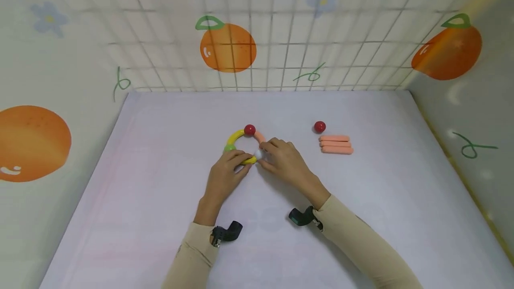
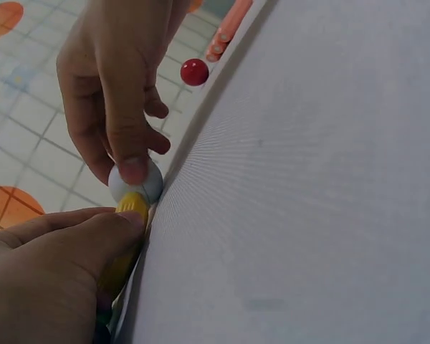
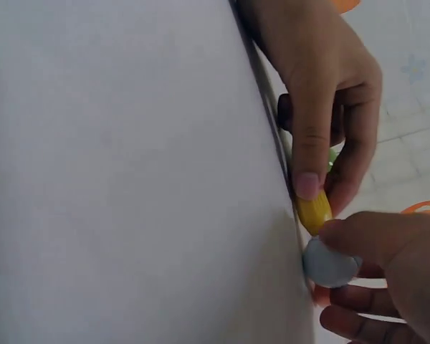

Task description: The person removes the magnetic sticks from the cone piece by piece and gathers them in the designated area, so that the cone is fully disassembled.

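On the table lies a ring of curved rods joined by balls. A red ball (image 1: 250, 130) tops it, with a yellow curved rod (image 1: 235, 136) to its left and a pink curved rod (image 1: 260, 137) to its right. My left hand (image 1: 224, 176) pinches the lower yellow rod (image 1: 250, 160) between thumb and fingers, beside the green ball (image 1: 229, 147). With thumb and fingertips, my right hand (image 1: 290, 162) grips the white ball (image 2: 136, 182). The lower yellow rod's end meets that ball in both wrist views. Fingers cover part of the ring's lower side.
Several straight-looking pink rods (image 1: 336, 144) lie side by side to the right of the ring, with a loose red ball (image 1: 320, 126) just behind them. A patterned cloth wall (image 1: 273, 52) with printed oranges rises at the table's back edge.
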`<state>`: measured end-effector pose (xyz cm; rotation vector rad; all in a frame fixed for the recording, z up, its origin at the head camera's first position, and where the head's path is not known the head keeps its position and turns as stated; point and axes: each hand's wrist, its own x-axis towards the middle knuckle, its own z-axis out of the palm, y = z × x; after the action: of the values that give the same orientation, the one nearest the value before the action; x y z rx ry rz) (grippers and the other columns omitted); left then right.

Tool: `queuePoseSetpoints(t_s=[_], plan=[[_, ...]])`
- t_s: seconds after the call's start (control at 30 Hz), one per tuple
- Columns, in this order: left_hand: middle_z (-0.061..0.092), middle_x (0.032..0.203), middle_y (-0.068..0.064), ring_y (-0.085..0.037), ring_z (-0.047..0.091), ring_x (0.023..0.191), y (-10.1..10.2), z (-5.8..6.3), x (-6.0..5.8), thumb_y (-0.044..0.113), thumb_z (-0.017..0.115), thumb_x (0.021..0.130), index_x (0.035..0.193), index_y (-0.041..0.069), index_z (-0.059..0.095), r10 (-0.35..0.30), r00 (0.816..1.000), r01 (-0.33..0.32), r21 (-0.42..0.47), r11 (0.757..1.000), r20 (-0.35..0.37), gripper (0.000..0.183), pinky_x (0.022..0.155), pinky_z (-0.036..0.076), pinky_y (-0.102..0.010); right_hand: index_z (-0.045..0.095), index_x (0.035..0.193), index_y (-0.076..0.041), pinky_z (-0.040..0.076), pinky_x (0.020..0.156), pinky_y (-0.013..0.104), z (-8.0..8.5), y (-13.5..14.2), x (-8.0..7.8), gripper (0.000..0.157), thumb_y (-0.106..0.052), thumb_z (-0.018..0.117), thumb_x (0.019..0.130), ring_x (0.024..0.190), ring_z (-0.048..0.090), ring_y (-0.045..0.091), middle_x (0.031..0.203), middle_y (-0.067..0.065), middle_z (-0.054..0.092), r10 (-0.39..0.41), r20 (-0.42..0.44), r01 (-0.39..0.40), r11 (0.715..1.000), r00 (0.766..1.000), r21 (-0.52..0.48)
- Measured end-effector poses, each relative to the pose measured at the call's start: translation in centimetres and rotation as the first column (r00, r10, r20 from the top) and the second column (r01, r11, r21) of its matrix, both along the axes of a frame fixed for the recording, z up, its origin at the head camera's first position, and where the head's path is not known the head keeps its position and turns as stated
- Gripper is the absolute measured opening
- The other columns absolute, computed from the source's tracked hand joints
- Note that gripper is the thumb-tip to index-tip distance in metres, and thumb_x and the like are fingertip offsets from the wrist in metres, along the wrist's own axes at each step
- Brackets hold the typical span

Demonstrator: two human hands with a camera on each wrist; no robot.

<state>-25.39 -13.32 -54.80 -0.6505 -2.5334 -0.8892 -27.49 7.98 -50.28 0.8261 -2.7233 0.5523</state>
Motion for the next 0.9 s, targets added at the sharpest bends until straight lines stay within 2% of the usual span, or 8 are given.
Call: queuePoseSetpoints(t_s=[0.13, 0.27, 0.4, 0.57, 0.7, 0.9], plan=[[0.066, 0.112, 0.005, -0.01, 0.058, 0.097, 0.2, 0.1, 0.0, 0.019, 0.08, 0.088, 0.114, 0.016, 0.075, 0.0, 1.0, 0.0, 0.014, 1.0, 0.01, 0.027, 0.078, 0.052, -0.027, 0.07, 0.114, -0.006, 0.047, 0.072, 0.038, -0.3, -0.3, -0.4, 0.036, -0.026, 0.08, 0.086, 0.08, 0.059, 0.019, 0.097, 0.006, 0.064, -0.032, 0.021, 0.032, 0.999, 0.999, 0.029], [0.065, 0.109, 0.007, -0.008, 0.053, 0.084, 0.4, 0.3, 0.0, 0.021, 0.08, 0.087, 0.113, 0.017, 0.075, 0.01, 0.999, -0.011, 0.031, 0.999, 0.039, 0.026, 0.068, 0.048, -0.025, 0.069, 0.108, -0.004, 0.05, 0.075, 0.035, -0.7, -0.3, -0.5, 0.03, -0.021, 0.079, 0.085, 0.084, 0.058, 0.019, 0.096, 0.006, 0.062, -0.028, 0.053, 0.03, 0.999, 0.998, -0.036], [0.065, 0.107, 0.01, -0.006, 0.051, 0.079, 0.3, 0.4, 0.3, 0.022, 0.08, 0.087, 0.111, 0.019, 0.075, 0.018, 0.997, -0.021, 0.043, 0.999, 0.079, 0.025, 0.066, 0.046, -0.024, 0.069, 0.103, -0.003, 0.052, 0.076, 0.033, -0.8, -0.3, -0.4, 0.027, -0.016, 0.077, 0.082, 0.086, 0.057, 0.018, 0.096, 0.006, 0.062, 0.01, 0.11, 0.002, 0.993, 0.994, -0.115], [0.064, 0.107, 0.013, -0.005, 0.052, 0.079, 0.3, 0.0, 0.6, 0.023, 0.08, 0.087, 0.11, 0.021, 0.076, 0.017, 0.995, -0.023, 0.055, 0.998, 0.1, 0.023, 0.066, 0.047, -0.024, 0.069, 0.106, -0.003, 0.051, 0.077, 0.031, -0.7, 0.1, 0.0, 0.033, -0.02, 0.077, 0.079, 0.086, 0.055, 0.017, 0.097, 0.004, 0.062, 0.004, 0.199, 0.02, 0.993, 0.98, -0.12], [0.065, 0.108, 0.01, -0.006, 0.053, 0.08, 0.4, -0.1, 0.3, 0.022, 0.08, 0.087, 0.11, 0.02, 0.076, 0.016, 0.994, -0.025, 0.086, 0.996, 0.105, 0.023, 0.067, 0.048, -0.024, 0.071, 0.11, -0.003, 0.049, 0.076, 0.03, 0.0, 0.6, 0.3, 0.038, -0.024, 0.077, 0.078, 0.088, 0.054, 0.016, 0.097, 0.002, 0.062, -0.036, 0.246, 0.067, 0.991, 0.969, -0.115], [0.065, 0.11, 0.009, -0.007, 0.053, 0.079, 0.2, 0.0, 0.1, 0.024, 0.079, 0.088, 0.111, 0.021, 0.076, 0.036, 0.993, -0.044, 0.068, 0.997, 0.116, 0.024, 0.067, 0.047, -0.024, 0.072, 0.112, -0.004, 0.047, 0.075, 0.034, 2.5, 2.1, 1.1, 0.036, -0.024, 0.078, 0.082, 0.09, 0.054, 0.021, 0.1, 0.003, 0.061, -0.031, 0.202, 0.065, 0.984, 0.979, -0.166]])
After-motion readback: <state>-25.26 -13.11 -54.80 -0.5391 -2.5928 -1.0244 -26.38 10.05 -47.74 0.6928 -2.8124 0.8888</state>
